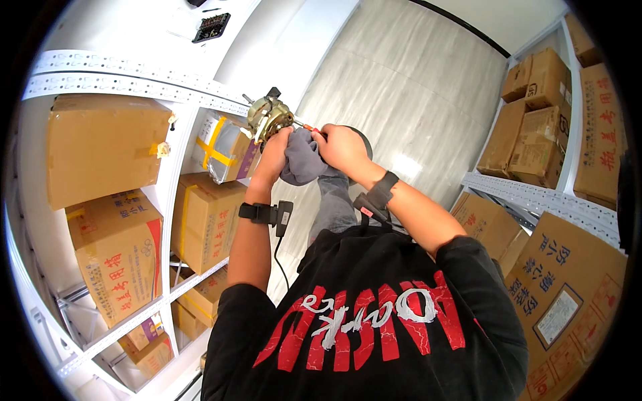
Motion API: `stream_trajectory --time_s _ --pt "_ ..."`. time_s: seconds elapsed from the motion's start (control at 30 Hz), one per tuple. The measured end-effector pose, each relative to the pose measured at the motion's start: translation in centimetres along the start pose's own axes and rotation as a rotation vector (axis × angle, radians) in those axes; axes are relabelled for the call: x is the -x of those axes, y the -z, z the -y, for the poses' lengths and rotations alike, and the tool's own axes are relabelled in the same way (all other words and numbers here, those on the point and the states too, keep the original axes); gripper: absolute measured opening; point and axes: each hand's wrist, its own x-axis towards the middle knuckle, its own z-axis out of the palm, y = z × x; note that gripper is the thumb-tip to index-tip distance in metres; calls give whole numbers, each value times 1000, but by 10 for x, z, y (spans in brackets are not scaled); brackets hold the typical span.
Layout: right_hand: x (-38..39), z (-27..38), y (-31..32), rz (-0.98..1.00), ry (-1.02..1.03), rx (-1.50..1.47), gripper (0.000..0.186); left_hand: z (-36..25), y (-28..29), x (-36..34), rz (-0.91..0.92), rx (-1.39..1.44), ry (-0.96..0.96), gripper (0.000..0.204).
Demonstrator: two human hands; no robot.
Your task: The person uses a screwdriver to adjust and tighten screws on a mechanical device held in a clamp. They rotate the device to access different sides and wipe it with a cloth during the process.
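Observation:
A brass-coloured metal motor with a short shaft, like a fan motor (266, 119), stands at the end of the white shelving, ahead of me. My left hand (273, 155) is closed round its near lower side, with the fingertips hidden. My right hand (345, 150) grips a screwdriver (310, 127) with a red handle; its thin shaft points left and meets the motor's right side. Bunched grey fabric (304, 157) lies between my hands; I cannot tell whether it is a loose cloth or clothing. A dark round edge (362, 137) shows behind my right hand.
White metal shelves (134, 79) with cardboard boxes (107, 150) run along my left. More boxes (535, 144) fill the shelves on my right. A bit set in a dark case (212, 27) lies on the white surface at the far left. A cable (276, 257) hangs from my left wristband (259, 213).

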Motion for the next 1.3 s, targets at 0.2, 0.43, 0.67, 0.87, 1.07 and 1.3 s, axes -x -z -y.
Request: stream_trajectory --time_s 0.2,0.43,0.67,0.87,1.07,1.3 --pt "0 -15 -2 591 -593 -1144 12 5 17 -2 13 23 44 38" --pt "17 -17 -18 572 -528 -1528 15 9 30 -10 55 41 88 38" --pt "23 14 -19 345 -557 -1207 32 9 37 -9 73 29 155 38" --pt "19 2 -44 -40 -175 -471 37 -7 28 -4 99 158 304 37" --pt "18 3 -28 49 -129 -434 26 -9 28 -3 89 159 327 38" --pt "23 -3 -39 -115 -54 -368 23 -8 39 -7 28 155 369 37"
